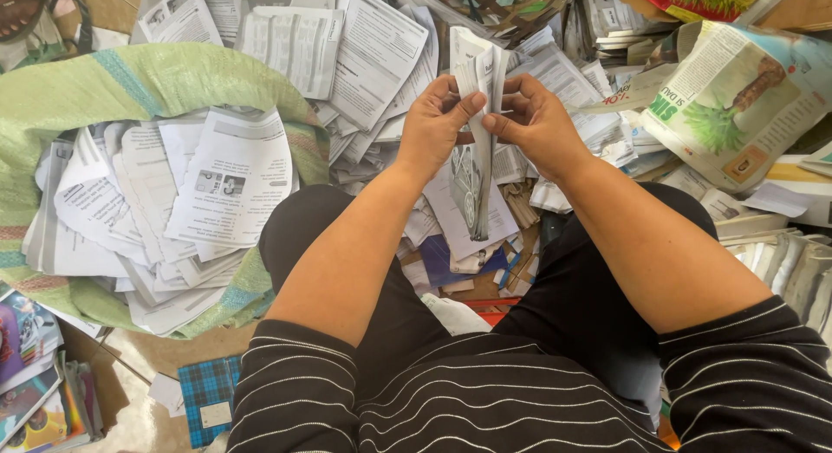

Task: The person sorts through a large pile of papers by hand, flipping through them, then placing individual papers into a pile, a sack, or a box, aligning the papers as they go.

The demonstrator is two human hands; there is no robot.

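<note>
Green woven sack (130, 80) of printed sheets, left of knees

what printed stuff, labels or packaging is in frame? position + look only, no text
Folded printed booklet: centre top, held upright by left hand and right hand; white and grey.
Green woven sack: left, open, stuffed with white printed sheets.
Glossy magazine page: upper right, green plant picture, yellow patch.
Blue checked notebook: bottom left floor, pale label on cover.
Colourful magazines: bottom left edge.
No screens or signs.

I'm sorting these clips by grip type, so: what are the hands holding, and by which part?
Both the left hand and right hand pinch a thin printed booklet near its upper end, fingers on either side; its lower part hangs free.
</note>
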